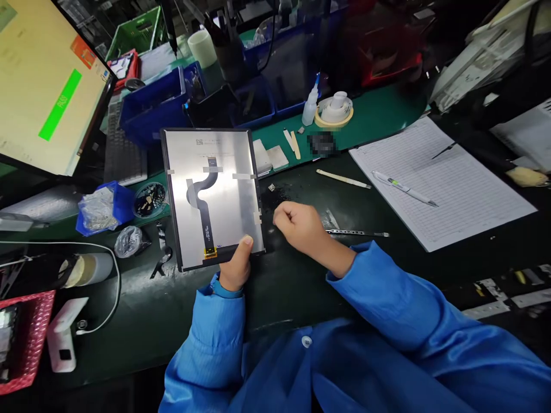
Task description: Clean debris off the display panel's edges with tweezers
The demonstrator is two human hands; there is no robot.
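My left hand (237, 265) grips a tablet display panel (230, 212) by its lower right corner, thumb on the silvery back. The panel is tilted up, back side towards me. A dark flex cable (205, 221) curves down that back, held by strips of grey tape, and ends at a gold connector (210, 252) near the lower edge. Just right of the panel, apart from it, my right hand (299, 226) is closed with fingers curled; whatever they may hold is hidden. Behind its wrist lies a thin perforated metal strip (359, 233) on the dark mat.
A monitor (47, 69) showing a green PASS bar stands at left, above a keyboard (120, 149). Blue bins (150, 103) line the back, near a dropper bottle (310, 106) and tape rolls (334, 112). Right lies gridded paper (456, 201) with a pen (404, 188).
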